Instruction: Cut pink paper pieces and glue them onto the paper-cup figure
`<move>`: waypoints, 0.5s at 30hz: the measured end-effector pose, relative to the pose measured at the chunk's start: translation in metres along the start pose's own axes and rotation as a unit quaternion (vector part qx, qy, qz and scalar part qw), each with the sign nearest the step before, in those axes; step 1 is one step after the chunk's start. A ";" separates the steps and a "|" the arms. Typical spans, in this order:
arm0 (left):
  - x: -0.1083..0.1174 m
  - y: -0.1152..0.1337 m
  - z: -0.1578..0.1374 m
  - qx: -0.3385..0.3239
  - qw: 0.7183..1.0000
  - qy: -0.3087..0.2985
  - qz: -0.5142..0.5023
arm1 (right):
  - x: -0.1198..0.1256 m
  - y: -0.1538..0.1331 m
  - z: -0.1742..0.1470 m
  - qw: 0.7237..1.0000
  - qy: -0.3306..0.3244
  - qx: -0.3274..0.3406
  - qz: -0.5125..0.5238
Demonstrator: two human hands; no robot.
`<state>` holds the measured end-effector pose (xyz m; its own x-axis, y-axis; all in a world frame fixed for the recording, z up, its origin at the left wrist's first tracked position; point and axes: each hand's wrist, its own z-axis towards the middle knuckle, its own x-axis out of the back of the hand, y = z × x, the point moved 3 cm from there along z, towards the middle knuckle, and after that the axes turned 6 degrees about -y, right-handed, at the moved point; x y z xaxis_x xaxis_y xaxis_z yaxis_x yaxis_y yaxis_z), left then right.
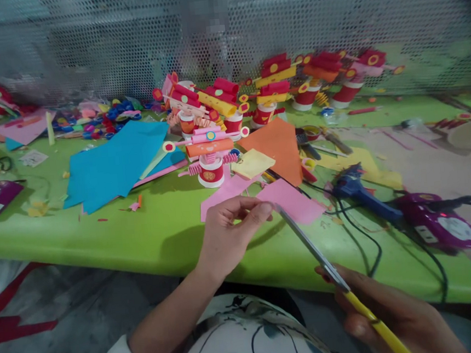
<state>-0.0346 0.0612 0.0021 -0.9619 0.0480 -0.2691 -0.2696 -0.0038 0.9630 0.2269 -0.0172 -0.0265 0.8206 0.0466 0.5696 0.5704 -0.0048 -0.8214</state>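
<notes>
My left hand (234, 229) is above the green table's front part, thumb and forefinger pinched together. What sits in that pinch is too small to name. My right hand (391, 306) grips yellow-handled scissors (314, 249) at the lower right. Their long metal blades look closed or nearly so, with the tips reaching the left fingertips. Pink paper (293, 200) lies on the table behind the blade tips. Beyond my left hand stands a small paper figure (211, 170) with a red-and-white cup body, coiled pink arms and an orange and pink rolled-paper head.
Several similar figures (268, 102) stand along the back by a perforated metal panel (308, 16). Blue paper (114, 162) lies left, orange paper (276, 148) behind the pink. A blue glue gun (364, 195) and purple power strip (446, 224), with black cables, lie right.
</notes>
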 end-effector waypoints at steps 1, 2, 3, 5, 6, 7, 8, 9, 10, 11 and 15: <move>0.000 0.000 0.000 -0.003 1.000 0.000 0.002 | 0.000 0.000 0.000 1.000 0.000 -0.009 0.023; 0.001 -0.001 0.000 -0.005 1.000 -0.002 0.003 | 0.000 0.000 0.000 0.999 -0.001 -0.016 0.036; 0.001 -0.001 0.000 -0.006 1.000 -0.004 0.004 | 0.000 0.001 0.001 0.999 -0.005 -0.023 0.045; 0.002 -0.001 0.000 -0.008 1.000 -0.007 0.006 | 0.000 0.002 0.002 0.998 -0.020 -0.031 0.056; 0.002 -0.001 0.000 -0.008 1.000 -0.008 0.008 | 0.000 0.001 0.002 0.997 -0.026 -0.033 0.059; 0.002 -0.001 0.000 -0.008 1.000 -0.010 0.011 | 0.000 0.001 0.002 0.997 -0.029 -0.035 0.059; 0.002 0.000 0.000 -0.006 1.000 -0.013 0.016 | 0.001 0.000 0.002 0.997 -0.027 -0.036 0.058; 0.003 0.000 0.000 -0.004 1.000 -0.016 0.020 | 0.001 0.000 0.002 0.998 -0.020 -0.037 0.056; 0.003 0.001 0.000 -0.002 1.000 -0.019 0.024 | 0.001 -0.001 0.002 0.998 -0.013 -0.038 0.054; 0.003 0.002 0.000 0.002 0.999 -0.022 0.027 | 0.001 -0.001 0.001 0.998 -0.008 -0.039 0.053; 0.005 0.003 0.001 0.007 0.999 -0.029 0.033 | 0.001 0.006 0.001 0.996 -0.049 -0.024 0.067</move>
<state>-0.0406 0.0620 0.0040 -0.9732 0.1068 -0.2038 -0.2045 0.0044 0.9788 0.2310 -0.0161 -0.0307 0.8835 0.1403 0.4468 0.4585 -0.0645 -0.8863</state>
